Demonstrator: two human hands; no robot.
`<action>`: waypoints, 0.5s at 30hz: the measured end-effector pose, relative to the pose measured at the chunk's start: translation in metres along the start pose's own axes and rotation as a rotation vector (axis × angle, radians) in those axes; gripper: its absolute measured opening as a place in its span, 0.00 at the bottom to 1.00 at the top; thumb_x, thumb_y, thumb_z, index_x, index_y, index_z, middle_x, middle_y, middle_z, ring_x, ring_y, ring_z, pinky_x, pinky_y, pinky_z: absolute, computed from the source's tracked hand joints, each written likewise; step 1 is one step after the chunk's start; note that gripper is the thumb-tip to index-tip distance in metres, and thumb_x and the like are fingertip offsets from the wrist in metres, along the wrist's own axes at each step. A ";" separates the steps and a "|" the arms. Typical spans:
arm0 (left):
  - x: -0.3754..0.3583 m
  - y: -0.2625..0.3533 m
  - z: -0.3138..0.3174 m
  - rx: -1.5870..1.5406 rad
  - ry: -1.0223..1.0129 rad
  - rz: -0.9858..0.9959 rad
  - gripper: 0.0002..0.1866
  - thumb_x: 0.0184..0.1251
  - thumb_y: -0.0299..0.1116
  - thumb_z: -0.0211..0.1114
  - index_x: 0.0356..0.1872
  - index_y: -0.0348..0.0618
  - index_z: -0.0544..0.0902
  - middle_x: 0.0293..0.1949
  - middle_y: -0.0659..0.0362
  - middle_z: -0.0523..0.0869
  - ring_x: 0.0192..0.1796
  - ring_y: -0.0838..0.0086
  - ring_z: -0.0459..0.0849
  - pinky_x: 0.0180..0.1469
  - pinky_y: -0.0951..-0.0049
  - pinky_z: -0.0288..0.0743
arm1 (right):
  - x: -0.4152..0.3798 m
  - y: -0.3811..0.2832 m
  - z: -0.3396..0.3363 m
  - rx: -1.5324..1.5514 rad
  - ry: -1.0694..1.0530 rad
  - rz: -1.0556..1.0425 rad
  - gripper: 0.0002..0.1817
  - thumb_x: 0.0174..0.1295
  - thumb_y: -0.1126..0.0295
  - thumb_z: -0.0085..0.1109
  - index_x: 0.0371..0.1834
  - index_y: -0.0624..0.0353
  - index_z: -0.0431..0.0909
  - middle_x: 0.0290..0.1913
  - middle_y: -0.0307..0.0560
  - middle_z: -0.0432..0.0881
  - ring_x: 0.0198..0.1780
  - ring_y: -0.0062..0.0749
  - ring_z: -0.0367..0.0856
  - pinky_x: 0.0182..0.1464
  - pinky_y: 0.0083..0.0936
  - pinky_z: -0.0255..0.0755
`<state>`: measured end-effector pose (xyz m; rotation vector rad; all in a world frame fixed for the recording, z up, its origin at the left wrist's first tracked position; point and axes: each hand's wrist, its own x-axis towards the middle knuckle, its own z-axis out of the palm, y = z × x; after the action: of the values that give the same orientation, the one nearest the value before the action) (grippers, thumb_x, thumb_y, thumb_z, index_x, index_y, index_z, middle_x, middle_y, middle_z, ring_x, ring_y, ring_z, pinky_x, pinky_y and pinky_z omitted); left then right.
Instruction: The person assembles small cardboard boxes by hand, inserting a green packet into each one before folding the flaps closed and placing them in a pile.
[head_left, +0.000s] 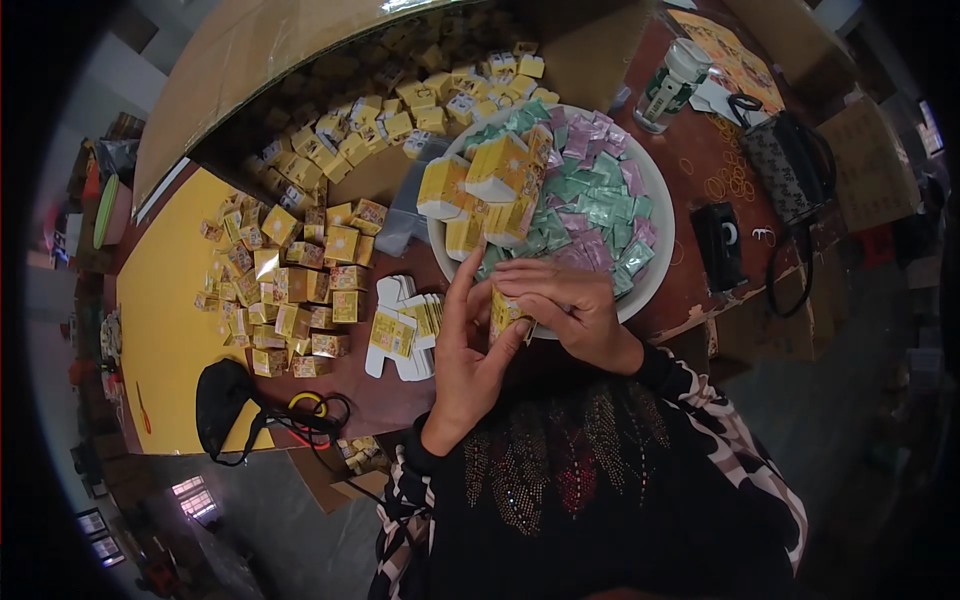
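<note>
Left hand (pixel 466 362) grips a yellow box (pixel 503 312) by the table's near edge (pixel 372 412), seemingly bracing it; right hand (pixel 578 310) clasps its top

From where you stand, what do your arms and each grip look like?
My left grip and right grip are bare, ungloved human hands. Both arms wear fabric sleeves patterned in black, off-white and muted brown, ending in plain black cuffs.

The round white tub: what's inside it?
The white tub holds many green packets and pink packets, with several yellow boxes stacked over its left side. What lies beneath those boxes and the uppermost packets is covered, and the bottom cannot be seen.
</note>
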<state>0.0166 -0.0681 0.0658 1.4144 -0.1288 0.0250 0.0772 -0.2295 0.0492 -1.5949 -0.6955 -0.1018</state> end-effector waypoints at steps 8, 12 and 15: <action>-0.002 -0.003 0.000 -0.024 0.003 0.002 0.41 0.68 0.16 0.63 0.79 0.41 0.53 0.63 0.49 0.77 0.64 0.70 0.78 0.65 0.71 0.70 | 0.005 0.004 -0.020 -0.291 -0.251 -0.312 0.21 0.64 0.65 0.65 0.58 0.63 0.82 0.61 0.57 0.82 0.64 0.55 0.79 0.65 0.45 0.74; -0.001 -0.006 -0.001 -0.050 0.050 0.008 0.41 0.68 0.16 0.63 0.79 0.41 0.54 0.62 0.49 0.78 0.63 0.71 0.78 0.65 0.71 0.70 | 0.000 -0.003 -0.013 -0.313 -0.254 -0.273 0.29 0.60 0.63 0.71 0.65 0.57 0.77 0.68 0.53 0.75 0.68 0.50 0.75 0.65 0.41 0.75; 0.000 -0.007 0.001 -0.038 0.076 -0.016 0.40 0.68 0.16 0.63 0.79 0.41 0.55 0.61 0.50 0.79 0.62 0.71 0.78 0.65 0.72 0.70 | -0.004 -0.003 -0.010 -0.459 -0.217 -0.262 0.36 0.53 0.62 0.74 0.67 0.58 0.74 0.70 0.53 0.73 0.69 0.50 0.73 0.66 0.40 0.74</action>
<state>0.0172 -0.0702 0.0591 1.3747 -0.0542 0.0626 0.0758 -0.2406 0.0520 -1.9619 -1.1082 -0.3015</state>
